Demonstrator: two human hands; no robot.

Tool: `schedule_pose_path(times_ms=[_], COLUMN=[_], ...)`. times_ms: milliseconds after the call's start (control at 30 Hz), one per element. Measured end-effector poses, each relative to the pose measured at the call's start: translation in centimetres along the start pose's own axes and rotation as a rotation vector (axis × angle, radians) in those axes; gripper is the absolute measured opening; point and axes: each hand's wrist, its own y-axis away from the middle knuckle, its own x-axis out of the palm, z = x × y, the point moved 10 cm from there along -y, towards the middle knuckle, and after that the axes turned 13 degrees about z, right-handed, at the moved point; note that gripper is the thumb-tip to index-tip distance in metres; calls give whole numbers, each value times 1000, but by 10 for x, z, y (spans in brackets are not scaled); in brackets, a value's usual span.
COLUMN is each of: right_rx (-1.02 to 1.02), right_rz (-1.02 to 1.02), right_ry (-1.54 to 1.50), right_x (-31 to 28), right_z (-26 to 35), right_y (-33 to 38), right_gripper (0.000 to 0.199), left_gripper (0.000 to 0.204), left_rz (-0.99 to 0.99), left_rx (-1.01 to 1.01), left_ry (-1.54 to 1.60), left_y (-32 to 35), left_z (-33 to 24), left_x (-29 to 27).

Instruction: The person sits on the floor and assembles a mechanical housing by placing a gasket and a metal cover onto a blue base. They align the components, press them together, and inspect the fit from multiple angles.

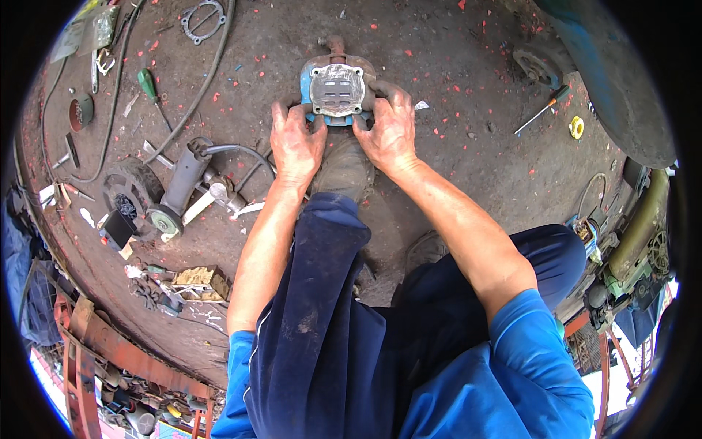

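Observation:
A square, bare metal plate (338, 89) with slots in its middle and a bolt hole at each corner lies on top of a blue machine part (306, 82). A rusty brown fitting (336, 47) sticks out at the part's far end. My left hand (298, 143) grips the near left corner, thumb at the near edge and fingers curled along the side. On the opposite corner, my right hand (389, 132) holds on the same way, its fingers bent round the right side. What lies under the plate is hidden. My dusty boot (341, 170) is just below the part.
An angle grinder (183, 179) lies to the left beside a black wheel (131, 189). Beyond are a green-handled screwdriver (148, 85), a cable (219, 62) and a ring-shaped gasket (202, 22). On the right are another screwdriver (541, 111), a yellow ring (577, 128) and a large tank-like body (614, 80).

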Motion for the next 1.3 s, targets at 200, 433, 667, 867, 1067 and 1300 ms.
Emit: schedule_pose_path(times_ms=[200,433,667,867,1067,1300], right_rx=[-5,1,7,46,-128,-193], right_rz=[-4,93,5,129,419,584], right_ry=[-6,22,-110,10,269,302], right_x=[0,-1,-22,-20,-18,-22], right_z=[2,-3,-3,-8,-5,0], right_y=[2,0,-16,-35,-72,-88], right_gripper=[39,40,41,38,48,38], left_gripper=[26,28,31,32,32,32], left_rz=[-10,11,31,57,71,89], left_rx=[56,15,10,8,11,-23], left_ry=[28,70,85,110,100,90], left_y=[-1,1,1,1,1,-1], left_z=[-7,-8,-5,1,1,2], left_x=[-5,-7,-5,-1,1,1])
